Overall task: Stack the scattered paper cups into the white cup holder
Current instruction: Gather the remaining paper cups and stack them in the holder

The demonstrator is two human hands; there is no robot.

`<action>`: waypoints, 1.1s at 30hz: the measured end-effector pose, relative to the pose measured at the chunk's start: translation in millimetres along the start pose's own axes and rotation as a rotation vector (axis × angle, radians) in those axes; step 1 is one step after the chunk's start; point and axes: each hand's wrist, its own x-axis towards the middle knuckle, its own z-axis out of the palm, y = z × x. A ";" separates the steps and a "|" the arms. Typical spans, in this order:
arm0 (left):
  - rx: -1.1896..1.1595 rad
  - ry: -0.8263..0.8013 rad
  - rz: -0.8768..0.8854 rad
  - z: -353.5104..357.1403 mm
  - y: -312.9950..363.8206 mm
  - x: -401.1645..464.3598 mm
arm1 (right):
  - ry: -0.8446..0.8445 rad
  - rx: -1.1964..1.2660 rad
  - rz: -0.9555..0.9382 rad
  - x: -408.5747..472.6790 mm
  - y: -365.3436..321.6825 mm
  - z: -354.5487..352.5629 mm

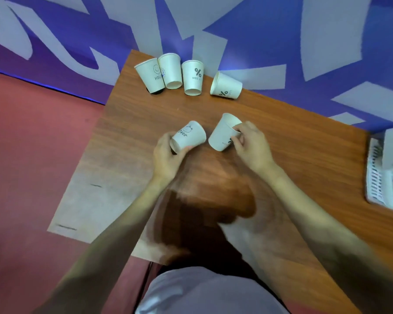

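Two paper cups held, left hand (166, 155) gripping tilted cup (188, 135), right hand (251, 146) gripping another cup (222, 133)

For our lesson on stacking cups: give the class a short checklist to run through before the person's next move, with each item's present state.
1. Left hand grips the bear cup: ok.
2. Right hand grips the percent cup: ok.
3. Both held cups pointing the same way for nesting: not ok.
4. Four cups at the table's far edge untouched: ok.
5. One far cup upright: not ok, it lies on its side.
6. White cup holder located: cannot tell.
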 end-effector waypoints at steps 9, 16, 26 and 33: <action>0.508 -0.336 0.156 50.0 26.9 -39.8 | 0.122 -0.014 0.227 -91.6 59.2 -36.5; 0.793 -0.669 0.218 66.3 59.6 -53.7 | 0.188 -0.002 0.323 -148.3 94.7 -54.3; 0.532 -0.658 0.511 140.1 103.9 -111.8 | 0.273 0.072 0.375 -224.2 162.5 -91.2; 0.344 -0.662 0.612 211.7 149.0 -160.1 | 0.361 0.118 0.386 -279.6 221.9 -126.9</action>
